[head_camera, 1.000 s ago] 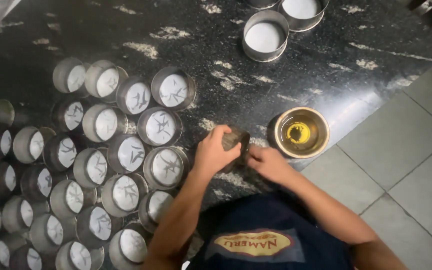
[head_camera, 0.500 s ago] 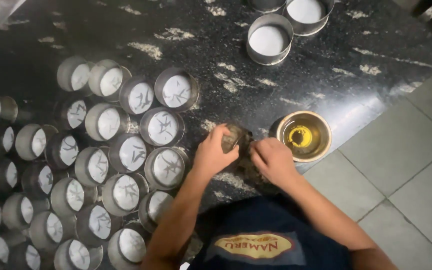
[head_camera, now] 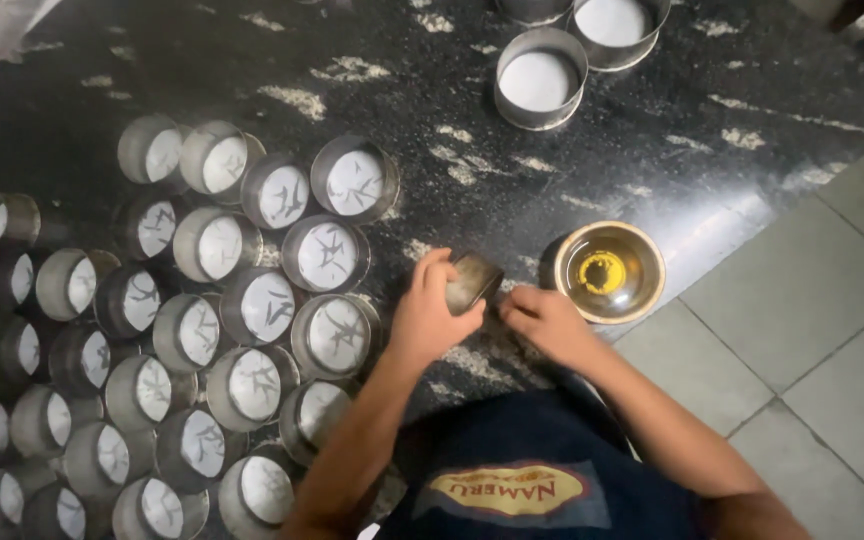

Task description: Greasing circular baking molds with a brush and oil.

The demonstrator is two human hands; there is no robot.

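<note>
The person's left hand (head_camera: 430, 318) is wrapped round a small metal tin (head_camera: 472, 281), fingers curled and clamped on its wall, w/ the tin tipped so its open mouth faces up and to the right, toward the right hand (head_camera: 550, 322). So the tin's axis runs approx. left-to-right, from the left palm across to the right fingers, not upright like the others. The right hand sits just beside the tin's mouth, fingers drawn together at the tips; whether they pinch something or touch the rim can't be told, too small and dim. The left hand is clearly the nearer one, it has the tin outright; the right is at most touching. Just beyond the right hand stands a shallow steel bowl of yellowish oil (head_camera: 609, 271), upright on the dark speckled counter (head_camera: 432, 120). To the left, a dense cluster of paper-lined tins (head_camera: 252, 300), most leaning on each other. Two bigger lined ring tins (head_camera: 540, 78) stand well apart at the top. Pale tiled floor (head_camera: 812, 330) lies to the right.
</note>
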